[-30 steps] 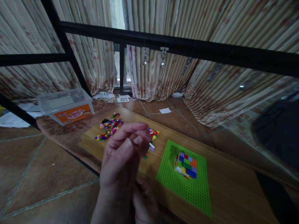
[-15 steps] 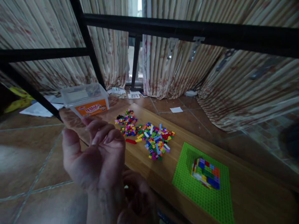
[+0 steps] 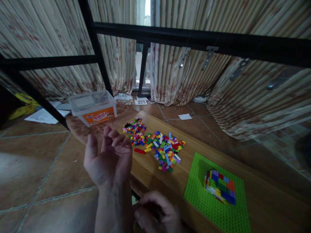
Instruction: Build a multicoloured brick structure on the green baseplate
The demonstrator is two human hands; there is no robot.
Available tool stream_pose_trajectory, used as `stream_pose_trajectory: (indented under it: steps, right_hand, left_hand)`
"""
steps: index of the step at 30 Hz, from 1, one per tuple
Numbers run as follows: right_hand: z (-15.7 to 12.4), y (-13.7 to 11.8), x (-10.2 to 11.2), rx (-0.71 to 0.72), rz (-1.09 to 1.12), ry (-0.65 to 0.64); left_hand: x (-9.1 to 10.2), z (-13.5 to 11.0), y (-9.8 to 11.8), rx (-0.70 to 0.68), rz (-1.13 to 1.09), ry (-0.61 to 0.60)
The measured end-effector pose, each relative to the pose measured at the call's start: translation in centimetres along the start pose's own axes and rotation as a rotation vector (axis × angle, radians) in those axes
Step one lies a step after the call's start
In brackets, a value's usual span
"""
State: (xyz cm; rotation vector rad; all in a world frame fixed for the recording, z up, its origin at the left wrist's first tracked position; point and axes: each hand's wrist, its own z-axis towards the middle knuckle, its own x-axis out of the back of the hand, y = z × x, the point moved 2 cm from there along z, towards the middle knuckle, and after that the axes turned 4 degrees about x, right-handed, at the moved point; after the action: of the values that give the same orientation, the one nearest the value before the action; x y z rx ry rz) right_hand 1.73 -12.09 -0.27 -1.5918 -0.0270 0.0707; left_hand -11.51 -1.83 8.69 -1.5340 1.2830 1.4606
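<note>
— Where were the hands?

— The left hand [image 3: 109, 160] was raised palm-up over the near-left edge of the tabletop [image 3: 150, 168], fingers loosely curled inward, with nothing visible in it. The right hand [image 3: 155, 213] sat lower, just beside the left wrist (dark and blurred), fingers bent. I couldn't tell whether it pinched anything.

— And the bricks?

— The loose bricks [image 3: 160, 147] lay in a scattered heap toward the tabletop's far-left end, beyond the left fingertips and apart from them. One red piece [image 3: 139, 151] lay at the heap's near edge.

— Anything else?

— A green baseplate [image 3: 206, 204] lay flat toward the near-right side, carrying a multicoloured brick block [image 3: 220, 187]. A clear plastic box [image 3: 93, 106] with an orange label stood just past the far-left corner.
</note>
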Motion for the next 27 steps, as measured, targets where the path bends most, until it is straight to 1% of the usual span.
stream_pose_trajectory:
  steps: [3,4,6,7,9,12,18,22,27]
  right_hand:
    - [2.5,-0.6,3.9,0.161,-0.339,0.194]
    - [3.3,-0.5,5.3,0.188,-0.438,0.220]
    - [4.8,-0.1,7.8,0.201,-0.575,0.313]
    - [5.3,0.2,8.8,0.193,-0.653,0.349]
    - [6.2,0.8,10.0,0.200,-0.800,0.401]
    - [7.2,1.3,10.4,0.206,-0.958,0.423]
    - [9.8,1.6,10.0,0.145,-1.099,0.401]
    - [10.5,1.7,9.6,0.113,-1.101,0.358]
    - [10.3,2.0,9.0,0.041,-1.025,0.311]
  left_hand:
    - [1.0,1.0,-1.3,0.093,0.126,0.089]
    - [1.4,1.3,-1.8,0.144,0.185,0.123]
    - [2.0,1.7,-2.8,0.227,0.298,0.174]
    - [2.2,1.8,-3.2,0.247,0.337,0.185]
    - [2.4,1.9,-3.7,0.243,0.364,0.183]
    - [2.3,1.7,-4.0,0.213,0.350,0.165]
    - [2.4,1.8,-3.9,0.239,0.355,0.201]
    - [2.4,2.1,-3.6,0.241,0.354,0.219]
    - [2.3,2.1,-3.7,0.256,0.345,0.245]
